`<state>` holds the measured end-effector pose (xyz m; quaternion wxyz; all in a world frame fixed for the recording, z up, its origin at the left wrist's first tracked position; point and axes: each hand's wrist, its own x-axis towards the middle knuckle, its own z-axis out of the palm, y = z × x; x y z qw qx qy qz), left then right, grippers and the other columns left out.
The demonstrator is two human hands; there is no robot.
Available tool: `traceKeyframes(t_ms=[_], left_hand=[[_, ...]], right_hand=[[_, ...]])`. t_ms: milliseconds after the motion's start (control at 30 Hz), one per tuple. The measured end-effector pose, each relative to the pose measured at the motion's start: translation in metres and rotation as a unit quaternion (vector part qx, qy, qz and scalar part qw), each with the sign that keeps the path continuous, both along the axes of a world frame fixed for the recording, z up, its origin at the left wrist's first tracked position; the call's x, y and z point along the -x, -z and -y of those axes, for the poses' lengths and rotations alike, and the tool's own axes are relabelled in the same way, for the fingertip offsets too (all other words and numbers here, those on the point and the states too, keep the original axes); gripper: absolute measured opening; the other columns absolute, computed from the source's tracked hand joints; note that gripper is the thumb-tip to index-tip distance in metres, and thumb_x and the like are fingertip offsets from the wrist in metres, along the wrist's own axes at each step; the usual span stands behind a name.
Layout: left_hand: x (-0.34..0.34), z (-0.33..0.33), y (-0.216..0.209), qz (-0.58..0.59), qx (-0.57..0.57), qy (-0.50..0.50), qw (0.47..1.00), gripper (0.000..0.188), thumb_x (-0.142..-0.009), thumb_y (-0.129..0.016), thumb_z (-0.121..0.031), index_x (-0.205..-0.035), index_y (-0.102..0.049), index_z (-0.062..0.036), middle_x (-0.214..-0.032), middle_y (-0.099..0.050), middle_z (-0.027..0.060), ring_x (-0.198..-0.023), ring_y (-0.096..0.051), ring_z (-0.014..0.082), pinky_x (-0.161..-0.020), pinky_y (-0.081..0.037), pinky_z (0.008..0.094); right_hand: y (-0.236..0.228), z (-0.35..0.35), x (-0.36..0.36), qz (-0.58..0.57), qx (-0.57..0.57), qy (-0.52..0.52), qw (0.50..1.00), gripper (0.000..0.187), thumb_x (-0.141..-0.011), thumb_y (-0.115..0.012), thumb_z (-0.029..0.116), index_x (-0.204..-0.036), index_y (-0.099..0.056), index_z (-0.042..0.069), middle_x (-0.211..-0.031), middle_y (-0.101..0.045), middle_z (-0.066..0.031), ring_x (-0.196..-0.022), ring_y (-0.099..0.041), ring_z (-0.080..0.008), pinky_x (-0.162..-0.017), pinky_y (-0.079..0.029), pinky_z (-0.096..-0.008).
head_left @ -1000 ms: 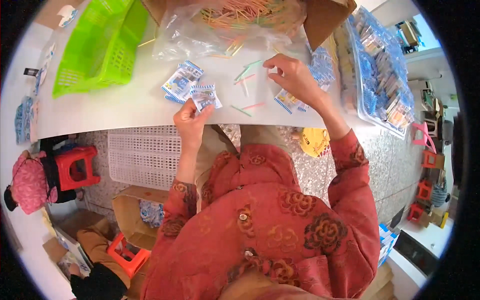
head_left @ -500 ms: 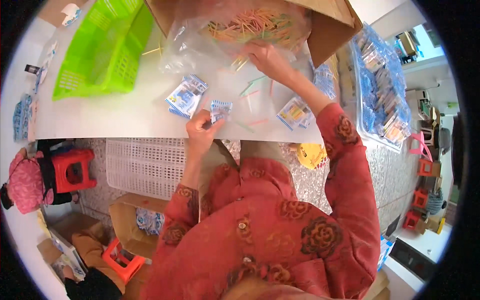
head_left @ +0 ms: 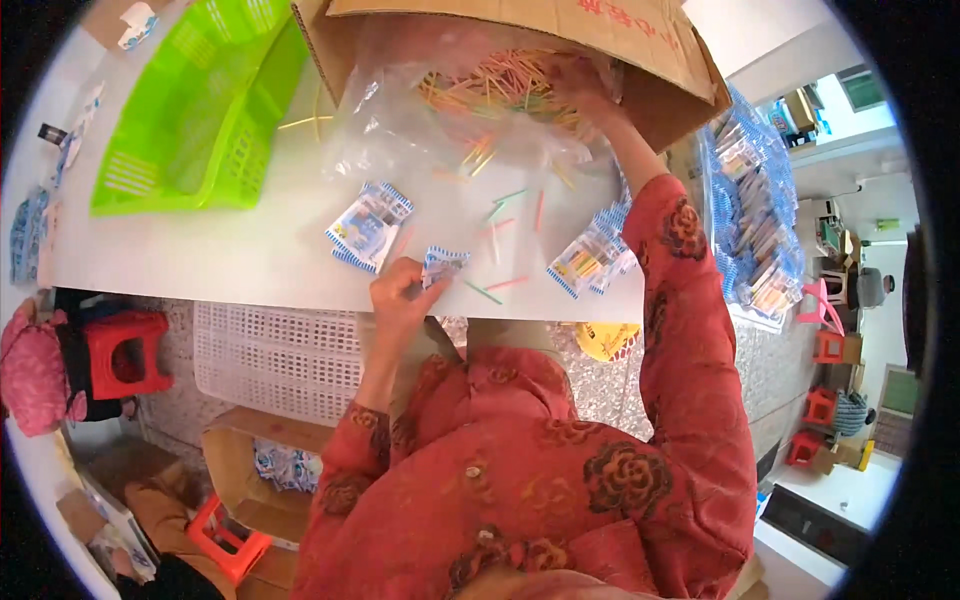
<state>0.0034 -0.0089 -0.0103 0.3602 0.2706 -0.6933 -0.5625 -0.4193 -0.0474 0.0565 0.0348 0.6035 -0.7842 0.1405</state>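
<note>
Near the table's front edge, my left hand pinches a small blue-and-white packet by its side. My right hand reaches into a tipped cardboard box, over a clear plastic bag full of thin coloured sticks. Its fingers are dim and blurred there, so what they hold is hidden. Left of centre lies a stack of blue-and-white packets. Beside my right forearm lie more packets, with coloured sticks showing through a packet window. Several loose pink and green sticks are scattered between.
A bright green plastic basket stands at the table's far left. At the right, a clear tub is heaped with packets. Below the table are a white crate, a cardboard box and red stools. Another person in pink is at the left.
My right hand has moved from the bag's near edge deeper and rightward into the box. My left hand still holds the packet. The whole view has shifted slightly.
</note>
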Motion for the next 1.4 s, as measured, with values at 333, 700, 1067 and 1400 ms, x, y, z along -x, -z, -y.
traceKeyframes(t_ms=[333,700,1067,1400], left_hand=[[0.002,0.001,-0.01,-0.037,0.007,0.029,0.999,0.014,-0.067,-0.074,0.004,-0.075,-0.064,0.0015,-0.074,-0.059,0.0028,-0.068,-0.052,0.0106,-0.061,-0.04,0.0241],[0.005,0.0,-0.019,-0.029,0.001,0.03,0.999,0.013,-0.068,-0.074,0.002,-0.075,-0.064,0.0019,-0.071,-0.058,0.0048,-0.066,-0.053,0.012,-0.06,-0.04,0.0247],[0.0,0.001,-0.018,-0.005,0.006,0.023,1.0,0.012,-0.068,-0.073,0.002,-0.072,-0.062,0.0026,-0.071,-0.059,0.0053,-0.065,-0.054,0.0129,-0.059,-0.041,0.0251],[0.002,0.0,-0.015,-0.011,0.014,0.021,1.0,0.011,-0.069,-0.073,0.001,-0.078,-0.066,0.001,-0.07,-0.058,0.0035,-0.065,-0.052,0.0113,-0.059,-0.04,0.0244]], right_hand=[[-0.007,0.043,-0.042,-0.079,-0.037,0.018,0.996,0.024,-0.081,-0.055,0.022,-0.094,-0.064,0.004,-0.097,-0.065,-0.017,-0.087,-0.062,-0.0344,-0.076,-0.05,-0.0456],[0.038,0.081,0.002,-0.179,-0.14,0.079,0.971,0.04,-0.073,-0.06,0.018,-0.109,-0.061,0.002,-0.112,-0.06,-0.0188,-0.102,-0.059,-0.0329,-0.086,-0.048,-0.0454],[0.005,0.065,-0.052,-0.044,-0.13,0.1,0.985,0.041,-0.082,-0.054,0.031,-0.113,-0.06,0.004,-0.118,-0.058,-0.0175,-0.104,-0.058,-0.0321,-0.086,-0.047,-0.0441],[0.003,0.027,-0.006,0.09,-0.084,0.065,0.99,0.046,-0.069,-0.065,0.023,-0.109,-0.059,-0.001,-0.108,-0.061,-0.0196,-0.101,-0.058,-0.0317,-0.089,-0.045,-0.0392]])
